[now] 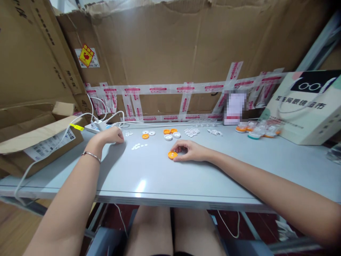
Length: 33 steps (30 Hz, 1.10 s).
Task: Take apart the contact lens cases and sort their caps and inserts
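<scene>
My right hand rests on the grey table, fingers curled round a small orange cap that lies flat under its fingertips. My left hand lies further left, knuckles down and fingers curled in; what it holds, if anything, is hidden. A silver bracelet circles that wrist. Between the hands lies a row of tiny white discs. Beyond them sit orange caps and white caps.
Piles of small white parts lie at the back middle. Assembled orange and teal cases stand at back right beside a printed box. A white power strip with cables and an open carton sit left. Cardboard walls behind.
</scene>
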Available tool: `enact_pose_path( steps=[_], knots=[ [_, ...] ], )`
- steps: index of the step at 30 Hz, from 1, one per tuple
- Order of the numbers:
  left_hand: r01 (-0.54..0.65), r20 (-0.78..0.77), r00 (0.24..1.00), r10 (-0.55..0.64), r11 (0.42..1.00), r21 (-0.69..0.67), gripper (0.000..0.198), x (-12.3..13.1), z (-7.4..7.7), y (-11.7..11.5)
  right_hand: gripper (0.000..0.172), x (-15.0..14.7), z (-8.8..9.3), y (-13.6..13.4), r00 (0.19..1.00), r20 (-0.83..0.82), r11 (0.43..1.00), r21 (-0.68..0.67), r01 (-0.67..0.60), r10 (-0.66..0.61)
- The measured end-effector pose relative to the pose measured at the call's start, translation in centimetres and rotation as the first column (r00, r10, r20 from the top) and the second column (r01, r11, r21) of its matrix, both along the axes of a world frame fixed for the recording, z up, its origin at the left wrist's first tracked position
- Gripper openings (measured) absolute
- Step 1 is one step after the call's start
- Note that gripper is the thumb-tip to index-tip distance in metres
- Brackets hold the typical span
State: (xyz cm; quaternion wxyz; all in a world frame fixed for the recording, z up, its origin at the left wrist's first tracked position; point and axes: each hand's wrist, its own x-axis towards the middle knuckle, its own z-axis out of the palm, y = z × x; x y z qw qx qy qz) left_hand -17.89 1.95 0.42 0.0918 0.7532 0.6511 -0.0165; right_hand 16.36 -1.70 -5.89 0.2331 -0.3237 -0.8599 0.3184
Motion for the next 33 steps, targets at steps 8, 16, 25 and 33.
enact_pose_path(
  steps=[8,16,25,33],
  knots=[
    [-0.019,-0.065,0.998,0.023,0.998,0.056,0.019,0.9,1.0,-1.1,0.037,0.0,0.1,-0.1,1.0,0.004,1.0,-0.011,-0.013,0.013],
    [0.221,0.111,0.952,-0.286,0.891,0.396,0.021,7.2,0.5,-3.1,0.042,0.0,0.4,-0.1,1.0,0.006,0.999,-0.028,-0.027,0.027],
    [0.546,0.359,0.728,-0.584,0.811,0.21,0.04,13.1,-2.9,-4.8,0.045,0.0,0.7,-0.1,0.998,0.008,0.998,-0.021,-0.065,0.065],
    [0.447,0.465,0.709,-0.53,0.848,0.284,0.037,14.4,-4.0,-5.4,0.054,0.3,-0.1,0.3,0.986,-0.146,0.985,-0.135,-0.106,0.086]
  ],
)
